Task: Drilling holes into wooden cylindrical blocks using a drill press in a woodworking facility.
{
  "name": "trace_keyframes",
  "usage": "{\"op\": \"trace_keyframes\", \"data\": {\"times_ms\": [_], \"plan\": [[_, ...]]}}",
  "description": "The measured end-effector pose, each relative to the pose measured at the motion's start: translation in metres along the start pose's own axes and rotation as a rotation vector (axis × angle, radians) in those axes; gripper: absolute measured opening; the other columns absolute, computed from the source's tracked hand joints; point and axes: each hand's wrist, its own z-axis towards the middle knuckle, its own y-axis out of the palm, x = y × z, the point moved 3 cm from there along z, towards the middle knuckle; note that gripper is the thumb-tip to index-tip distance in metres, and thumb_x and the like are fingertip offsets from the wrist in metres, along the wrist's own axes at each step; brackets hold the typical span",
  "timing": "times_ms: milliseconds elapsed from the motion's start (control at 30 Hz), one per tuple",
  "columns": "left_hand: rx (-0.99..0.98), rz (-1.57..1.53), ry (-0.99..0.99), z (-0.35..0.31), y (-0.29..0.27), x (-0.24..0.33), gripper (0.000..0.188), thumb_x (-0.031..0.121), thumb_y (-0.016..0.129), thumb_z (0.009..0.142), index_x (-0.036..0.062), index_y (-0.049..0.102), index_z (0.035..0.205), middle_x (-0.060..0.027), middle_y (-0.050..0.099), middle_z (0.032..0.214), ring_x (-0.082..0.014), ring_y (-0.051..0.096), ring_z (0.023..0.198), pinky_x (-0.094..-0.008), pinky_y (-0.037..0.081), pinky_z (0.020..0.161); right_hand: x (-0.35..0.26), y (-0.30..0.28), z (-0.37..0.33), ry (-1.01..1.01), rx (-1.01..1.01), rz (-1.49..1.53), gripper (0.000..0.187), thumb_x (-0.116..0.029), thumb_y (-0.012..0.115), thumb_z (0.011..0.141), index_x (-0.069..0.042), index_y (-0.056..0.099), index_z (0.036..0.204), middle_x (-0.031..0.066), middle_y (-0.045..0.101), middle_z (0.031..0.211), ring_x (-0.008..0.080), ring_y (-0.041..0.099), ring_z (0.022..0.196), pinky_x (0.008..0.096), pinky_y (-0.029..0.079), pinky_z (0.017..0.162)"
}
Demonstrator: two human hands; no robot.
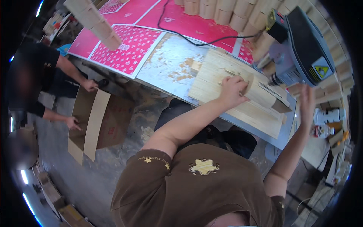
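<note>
My left hand [233, 90] is closed around the end of a pale, rounded wooden piece [261, 94] lying on a plywood board [211, 81]. The board rests on the workbench [162, 62]. Just above the wooden piece is the chuck of a dark drill press [308, 45], its bit hard to make out. My right hand [307, 99] is raised beside the drill press head, at its lower right. Its fingers overlap the machine, and I cannot see whether they grip a handle there. Beyond the chuck, a small dark-edged block [280, 106] sits at the piece's near end.
Stacked wooden cylinders [227, 13] line the bench's back, and another stack [94, 24] stands at its left. A black cord [196, 44] crosses pink patterned sheets [128, 47]. At left, a co-worker's hands hold an open cardboard box [113, 117]. A plastic bottle [322, 131] lies at right.
</note>
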Motion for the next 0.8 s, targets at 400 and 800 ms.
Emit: {"op": "trace_keyframes", "data": {"times_ms": [400,800], "plan": [[-0.094,-0.16,0.011,-0.007,-0.189,-0.04,0.039,0.003,0.078,0.061,0.0015,0.062,0.097,-0.0076,0.053,0.104,-0.0232,0.051,0.102,-0.0331,0.042,0.089,-0.034,0.034,-0.111,-0.078,-0.193,-0.273,0.028,-0.008,0.063,0.077,0.002,0.054,0.101,0.0178,0.055,0.091,0.0355,0.05,0.088,0.0402,0.04,0.077],[0.093,1.126,-0.457,0.048,-0.359,-0.214,0.025,0.003,0.07,0.062,-0.0011,0.069,0.087,-0.0162,0.058,0.105,-0.0339,0.056,0.096,-0.0393,0.048,0.084,-0.052,0.044,-0.116,0.006,-0.111,-0.226,0.027,-0.003,0.065,0.072,0.001,0.055,0.096,0.0144,0.053,0.086,0.0328,0.048,0.085,0.0389,0.039,0.075]]}}
